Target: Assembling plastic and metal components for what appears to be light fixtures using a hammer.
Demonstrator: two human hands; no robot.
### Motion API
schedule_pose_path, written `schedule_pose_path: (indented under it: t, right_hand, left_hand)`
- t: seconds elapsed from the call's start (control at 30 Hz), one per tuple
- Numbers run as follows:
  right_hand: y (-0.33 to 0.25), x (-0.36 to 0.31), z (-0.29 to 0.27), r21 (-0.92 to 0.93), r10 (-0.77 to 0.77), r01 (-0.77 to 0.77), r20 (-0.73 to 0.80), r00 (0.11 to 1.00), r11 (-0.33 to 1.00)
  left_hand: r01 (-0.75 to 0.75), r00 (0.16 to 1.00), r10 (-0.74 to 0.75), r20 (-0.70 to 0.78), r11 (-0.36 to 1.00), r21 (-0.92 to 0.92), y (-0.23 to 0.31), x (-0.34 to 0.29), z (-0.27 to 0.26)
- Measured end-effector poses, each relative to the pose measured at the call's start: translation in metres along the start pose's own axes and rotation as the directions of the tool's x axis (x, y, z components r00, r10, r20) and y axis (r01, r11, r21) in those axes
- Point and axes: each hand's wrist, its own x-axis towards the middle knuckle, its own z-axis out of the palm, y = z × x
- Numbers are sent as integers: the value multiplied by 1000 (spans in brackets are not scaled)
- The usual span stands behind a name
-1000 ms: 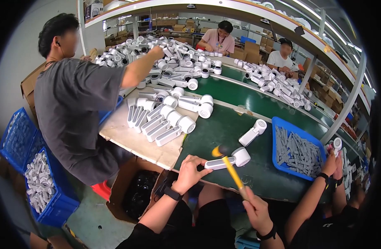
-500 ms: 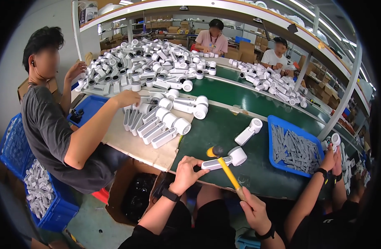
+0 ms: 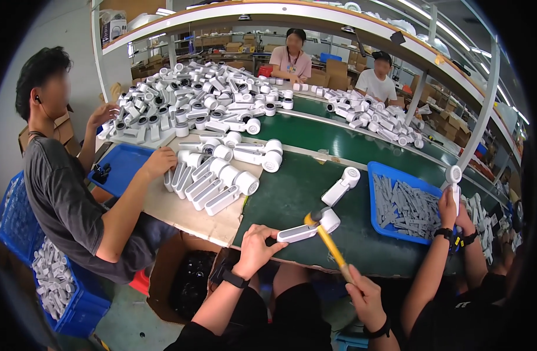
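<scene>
Nothing can be read: the pale marks [image 3: 463, 305] on black clothing [image 3: 453, 319] at four o'clock and the print [image 3: 116, 27] on a box [image 3: 113, 34] between ten and eleven o'clock are too small.

Broad black left wristband [image 3: 236, 279], black right wristband [image 3: 381, 328], black shorts [image 3: 303, 310], sleeve [image 3: 191, 338] (also black).
</scene>
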Motion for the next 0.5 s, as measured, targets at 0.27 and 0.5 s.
schedule_pose_path:
  t: [0.27,0.5]
  right_hand:
    - [2,9,-13,-63,29,-28,12,1000,998]
    - [15,4,-1,24,29,-29,-15,999,999]
  left_hand:
    - [10,1000,-10,-2,1000,1,-2,-2,1]
    - [3,1000,-3,21,1000,15,1,0,1]
